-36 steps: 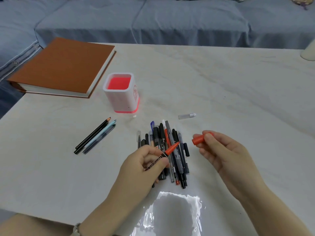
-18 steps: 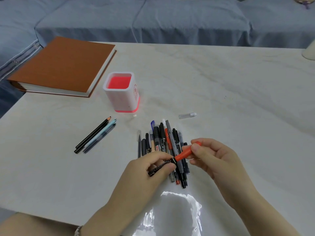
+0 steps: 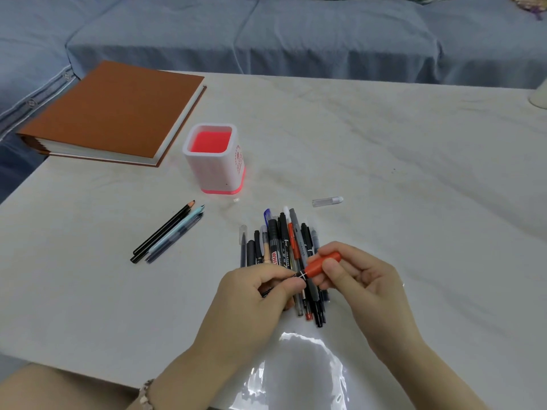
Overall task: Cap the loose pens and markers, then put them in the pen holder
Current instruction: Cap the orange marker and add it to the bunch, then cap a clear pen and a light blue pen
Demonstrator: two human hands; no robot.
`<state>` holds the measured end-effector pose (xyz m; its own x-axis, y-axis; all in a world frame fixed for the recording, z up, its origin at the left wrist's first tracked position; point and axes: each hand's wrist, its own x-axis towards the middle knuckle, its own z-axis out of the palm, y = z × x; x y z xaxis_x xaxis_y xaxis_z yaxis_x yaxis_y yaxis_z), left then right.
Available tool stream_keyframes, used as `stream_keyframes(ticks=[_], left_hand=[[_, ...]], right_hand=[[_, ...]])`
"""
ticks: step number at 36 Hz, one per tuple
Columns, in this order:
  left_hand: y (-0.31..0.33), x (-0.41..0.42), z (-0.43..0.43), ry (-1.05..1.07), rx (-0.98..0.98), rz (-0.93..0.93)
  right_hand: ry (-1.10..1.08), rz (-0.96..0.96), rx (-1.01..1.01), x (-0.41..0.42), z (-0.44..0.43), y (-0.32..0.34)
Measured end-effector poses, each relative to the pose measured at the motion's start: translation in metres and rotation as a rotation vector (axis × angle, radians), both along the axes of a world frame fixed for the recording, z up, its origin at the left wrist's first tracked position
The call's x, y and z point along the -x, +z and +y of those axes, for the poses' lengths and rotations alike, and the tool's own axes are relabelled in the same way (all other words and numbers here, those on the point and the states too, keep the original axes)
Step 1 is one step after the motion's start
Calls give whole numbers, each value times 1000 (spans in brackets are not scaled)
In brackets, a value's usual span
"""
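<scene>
Chg vs 1 s ago: red cap [image 3: 324,263] and marker [image 3: 299,275] were apart w/ the red tip bare. Now the cap sits over the tip, and only a thin white ring shows at the cap/barrel joint. Looks seated or nearly so, can't confirm a click. Means this marker is prob capped. Next is drop it in the holder, then back to the pile.

L hand [image 3: 254,294] grip: fingers curled tight round the black barrel, fingertips pinching right at the joint. Most of the barrel is hidden in the fist.
R hand [image 3: 364,279] grip: thumb across the cap, fingers under, clamped on it, lined up w/ the barrel.
Both grips closed on the work. Marker is held over the near end of the pen pile [image 3: 284,247], can't tell if touching.

Pile: mixed pens/markers, roughly parallel on the tabletop [image 3: 399,179], under and beyond the hands. Cap state per pen is too small to call.
Clear cap [image 3: 327,201] lies alone just beyond the pile, to the right.
Pencil group [image 3: 168,232] is a tight diagonal bundle well left of the pile.
Pen holder [image 3: 211,173]: upright, white w/ red inside, beyond the pile to the left, nothing visible in it. So 0 stowed by my read.
Brown book [image 3: 118,110] sits behind the holder, blue sofa [image 3: 296,34] past the far edge.
</scene>
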<state>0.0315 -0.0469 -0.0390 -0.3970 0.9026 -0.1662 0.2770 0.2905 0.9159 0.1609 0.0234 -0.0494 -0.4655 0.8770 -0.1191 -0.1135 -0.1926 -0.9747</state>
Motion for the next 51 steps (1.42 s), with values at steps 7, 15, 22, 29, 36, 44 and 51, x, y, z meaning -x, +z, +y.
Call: stream_keyframes(ticks=[7, 15, 22, 29, 36, 44, 51], left_hand=[[7, 7, 8, 22, 145, -349], [-9, 17, 17, 22, 93, -261], [-38, 75, 13, 77, 96, 451], [-69, 139, 2, 148, 229, 990], [-79, 138, 3, 96, 202, 1066], [-78, 125, 14, 57, 253, 1046], [-54, 88, 20, 81, 100, 762]], right_hand=[[69, 56, -46, 4, 6, 4], [23, 10, -5, 23, 13, -11], [-94, -247, -57, 34, 33, -26], [-78, -490, -319, 42, 52, -28], [117, -774, -615, 66, 43, -48], [74, -836, -712, 32, 43, -45], [92, -1160, -561, -31, 67, -49]])
